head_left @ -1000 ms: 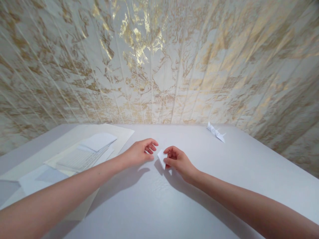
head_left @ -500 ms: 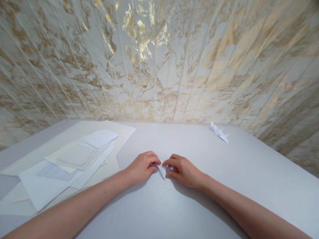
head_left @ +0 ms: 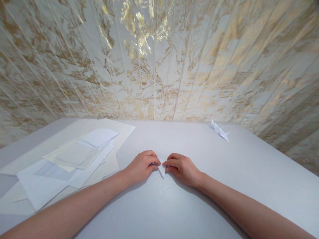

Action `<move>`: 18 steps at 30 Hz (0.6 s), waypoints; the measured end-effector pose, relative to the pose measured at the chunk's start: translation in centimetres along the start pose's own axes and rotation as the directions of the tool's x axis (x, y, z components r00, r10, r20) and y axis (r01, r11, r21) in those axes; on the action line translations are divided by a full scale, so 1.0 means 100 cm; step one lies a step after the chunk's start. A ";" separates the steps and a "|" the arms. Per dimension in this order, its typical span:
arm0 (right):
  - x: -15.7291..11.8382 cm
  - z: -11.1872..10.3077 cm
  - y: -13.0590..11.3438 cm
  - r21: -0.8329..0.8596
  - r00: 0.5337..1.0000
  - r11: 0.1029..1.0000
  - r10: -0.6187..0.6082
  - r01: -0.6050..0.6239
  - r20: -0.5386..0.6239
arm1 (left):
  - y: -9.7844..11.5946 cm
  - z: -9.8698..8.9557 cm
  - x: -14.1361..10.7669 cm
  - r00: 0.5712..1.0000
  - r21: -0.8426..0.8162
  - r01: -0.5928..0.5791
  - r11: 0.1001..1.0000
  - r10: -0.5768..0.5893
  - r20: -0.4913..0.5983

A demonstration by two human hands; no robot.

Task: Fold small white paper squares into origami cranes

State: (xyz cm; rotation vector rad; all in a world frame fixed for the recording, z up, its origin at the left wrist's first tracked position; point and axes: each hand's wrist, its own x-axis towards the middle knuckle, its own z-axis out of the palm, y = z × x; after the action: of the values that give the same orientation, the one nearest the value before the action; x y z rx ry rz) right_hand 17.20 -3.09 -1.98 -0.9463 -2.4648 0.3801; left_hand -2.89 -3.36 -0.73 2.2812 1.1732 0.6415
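Observation:
A small piece of folded white paper [head_left: 161, 170] is held just above the table in the middle of the view, its narrow point toward me. My left hand [head_left: 142, 166] pinches its left side between thumb and fingers. On the opposite side, my right hand [head_left: 182, 169] has its thumb and fingers closed on the paper's right edge. Both sets of fingertips are only a short gap apart and cover much of the paper, so its full shape is hidden.
Several loose sheets and papers [head_left: 47, 191] lie overlapping on the left of the white table [head_left: 159, 212]. Small folded paper figures [head_left: 219, 130] rest at the back right. Behind the table hangs a white and gold patterned curtain [head_left: 154, 73].
My right thumb and fingers have closed together on the paper's right side, where a gap showed before. My left hand keeps its pinch, almost unmoved.

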 end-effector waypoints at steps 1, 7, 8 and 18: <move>0.000 0.000 0.000 -0.003 1.000 1.000 -0.002 0.002 -0.001 | 0.000 0.000 0.000 1.000 -0.002 -0.003 1.000 0.003 -0.006; 0.001 0.000 0.001 -0.007 1.000 1.000 0.006 -0.006 -0.005 | 0.000 0.000 0.001 0.999 0.004 -0.017 1.000 0.017 -0.032; 0.001 0.001 0.001 -0.007 1.000 1.000 0.002 -0.002 -0.008 | -0.001 0.001 0.002 0.999 0.008 -0.019 1.000 0.019 -0.032; 0.001 0.001 0.001 0.010 1.000 1.000 0.021 -0.021 0.000 | 0.000 0.001 0.003 1.000 0.047 -0.006 0.999 0.007 -0.021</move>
State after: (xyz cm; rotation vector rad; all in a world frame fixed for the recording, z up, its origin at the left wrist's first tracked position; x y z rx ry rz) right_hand 17.12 -2.97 -2.02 -0.9684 -2.4531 0.3986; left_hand -2.67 -3.18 -0.79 2.3235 1.2034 0.6490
